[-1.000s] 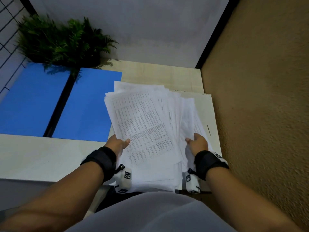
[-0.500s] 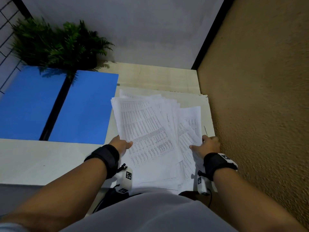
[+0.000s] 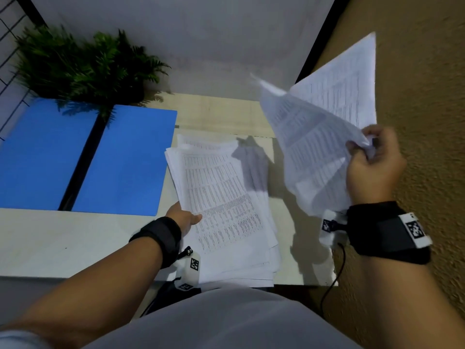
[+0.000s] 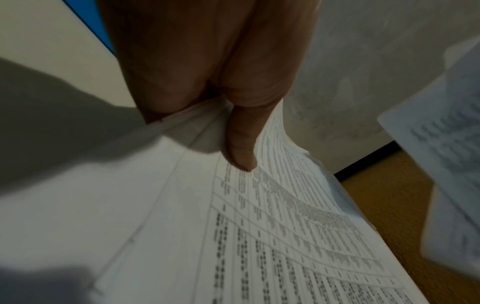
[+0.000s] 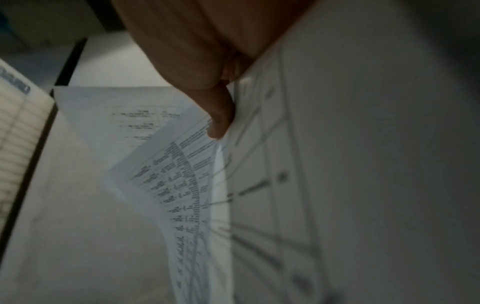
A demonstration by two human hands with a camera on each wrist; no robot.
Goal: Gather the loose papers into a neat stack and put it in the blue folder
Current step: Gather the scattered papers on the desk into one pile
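A rough stack of printed papers (image 3: 221, 205) lies on the pale desk in front of me. My left hand (image 3: 185, 217) holds its left edge, thumb on top and fingers beneath; the left wrist view shows the thumb (image 4: 241, 152) pressing the top sheet of the stack (image 4: 259, 236). My right hand (image 3: 372, 162) is raised above the desk's right end and grips a bunch of loose sheets (image 3: 317, 137), which fan up and leftward. In the right wrist view the thumb (image 5: 221, 121) pinches these sheets (image 5: 182, 185). The open blue folder (image 3: 125, 162) lies flat to the left of the stack.
A green fern (image 3: 83, 64) stands behind the folder and overhangs its spine. A textured tan wall (image 3: 427, 122) runs close along the right side. A wire grid (image 3: 10, 46) is at the far left. The desk's front edge (image 3: 75, 275) is near my body.
My right hand has closed on several sheets from the right side of the pile and lifted them up and to the right. My left hand stays on the stack's left edge.
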